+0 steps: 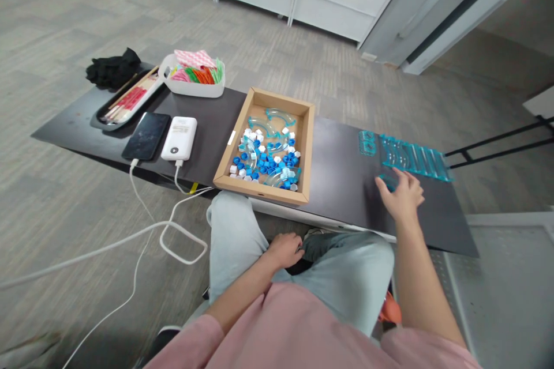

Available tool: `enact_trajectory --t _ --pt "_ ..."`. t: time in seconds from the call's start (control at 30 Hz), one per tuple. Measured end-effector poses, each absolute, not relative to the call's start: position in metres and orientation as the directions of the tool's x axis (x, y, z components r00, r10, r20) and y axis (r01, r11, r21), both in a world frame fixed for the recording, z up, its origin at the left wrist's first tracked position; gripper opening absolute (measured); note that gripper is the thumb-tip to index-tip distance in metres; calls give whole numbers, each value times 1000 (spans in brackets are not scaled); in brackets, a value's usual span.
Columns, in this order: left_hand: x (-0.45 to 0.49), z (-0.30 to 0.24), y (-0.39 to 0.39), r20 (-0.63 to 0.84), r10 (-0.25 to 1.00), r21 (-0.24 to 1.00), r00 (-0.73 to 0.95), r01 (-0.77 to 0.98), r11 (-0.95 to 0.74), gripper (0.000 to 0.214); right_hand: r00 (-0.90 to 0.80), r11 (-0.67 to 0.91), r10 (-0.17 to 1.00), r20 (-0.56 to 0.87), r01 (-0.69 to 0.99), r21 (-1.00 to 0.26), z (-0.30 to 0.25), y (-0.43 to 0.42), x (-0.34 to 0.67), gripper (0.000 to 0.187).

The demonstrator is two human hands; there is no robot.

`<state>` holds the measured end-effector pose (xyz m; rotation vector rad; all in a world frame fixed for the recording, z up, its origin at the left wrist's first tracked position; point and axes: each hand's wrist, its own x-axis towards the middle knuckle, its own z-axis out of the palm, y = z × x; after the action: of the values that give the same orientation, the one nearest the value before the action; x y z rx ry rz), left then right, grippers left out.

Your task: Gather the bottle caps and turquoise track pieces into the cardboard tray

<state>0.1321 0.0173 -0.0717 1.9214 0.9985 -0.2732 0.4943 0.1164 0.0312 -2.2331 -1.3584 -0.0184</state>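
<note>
My right hand (402, 193) rests on the black table (337, 184) at the right, fingers curled over a clear teal curved piece (388, 180). Just beyond it lies a row of teal transparent pieces (413, 157) laid side by side. My left hand (285, 249) lies in my lap between my knees, fingers curled, with nothing visible in it. A cardboard tray (309, 150) in the table's middle holds several blue and white caps (264, 161) and clear curved pieces.
A phone (146, 135) and a white power bank (179, 138) lie left of the tray, with white cables (142, 230) trailing to the floor. Farther left are a dark tray of red-wrapped sticks (125, 102), a white bin of coloured packets (194, 76) and black cloth (113, 67).
</note>
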Motion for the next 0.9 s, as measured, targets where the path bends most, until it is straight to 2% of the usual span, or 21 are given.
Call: enact_trajectory --t 0.1,0.23,0.4,0.47,0.57,0.67,0.73,0.8,0.9 --pt "132 -70 17 -554 530 621 642 743 -251 39 509 -385 840 188 803 -454 7 83 522 86" --pt "132 -70 16 -568 527 599 632 757 -262 39 458 -315 867 197 810 -495 -1 72 511 80" --pt "132 -71 13 -580 515 586 631 762 -274 40 303 -53 901 310 787 -614 27 105 453 47" --pt "133 -73 13 -581 515 584 631 763 -276 41 178 98 918 355 766 -636 43 136 415 38" --pt "133 -75 12 -585 517 579 625 768 -272 41 -27 285 921 388 723 -629 62 204 344 35" --pt "131 -77 13 -601 511 571 615 777 -263 41 -184 372 918 350 706 -603 72 277 270 22" --pt "130 -77 13 -612 504 564 609 784 -262 41 -246 375 925 291 716 -589 75 315 232 21" --pt "129 -77 14 -619 496 557 609 786 -269 40 -282 367 930 235 737 -567 75 338 213 28" --pt "128 -78 14 -622 482 551 617 782 -291 40 -251 334 941 225 790 -515 74 345 231 40"
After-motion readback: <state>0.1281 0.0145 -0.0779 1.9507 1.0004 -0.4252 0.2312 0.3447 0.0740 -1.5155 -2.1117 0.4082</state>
